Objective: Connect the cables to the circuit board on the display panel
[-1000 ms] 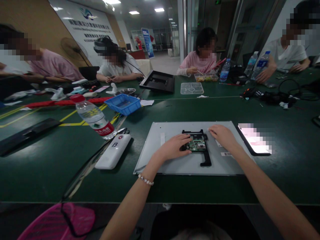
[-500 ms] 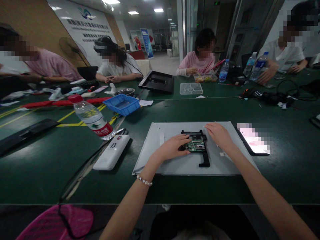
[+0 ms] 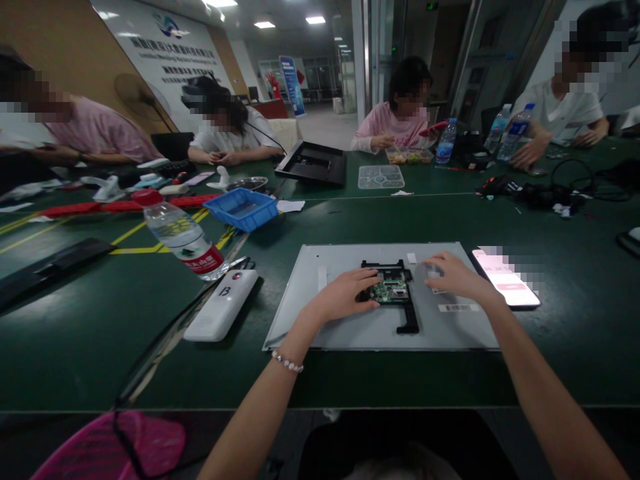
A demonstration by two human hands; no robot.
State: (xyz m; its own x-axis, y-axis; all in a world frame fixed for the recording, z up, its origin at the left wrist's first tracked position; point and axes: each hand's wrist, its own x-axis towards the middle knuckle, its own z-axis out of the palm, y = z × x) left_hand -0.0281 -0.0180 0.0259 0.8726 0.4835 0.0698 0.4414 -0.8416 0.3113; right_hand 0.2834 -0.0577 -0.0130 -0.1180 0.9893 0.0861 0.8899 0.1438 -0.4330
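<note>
Your left hand [image 3: 345, 293] rests spread across the left side of a green circuit board [image 3: 393, 288], which lies with a black frame [image 3: 411, 319] on a pale panel [image 3: 345, 333]. Your right hand [image 3: 450, 275] curls over the panel, between board and lit phone [image 3: 511, 283]; whether it pinches anything, you cannot tell.

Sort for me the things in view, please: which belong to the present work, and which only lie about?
In the work, it seems:
- left hand
- right hand
- circuit board
- black frame
- panel

Probably just lying about:
- phone
- blue tray
- red-capped bottle
</note>
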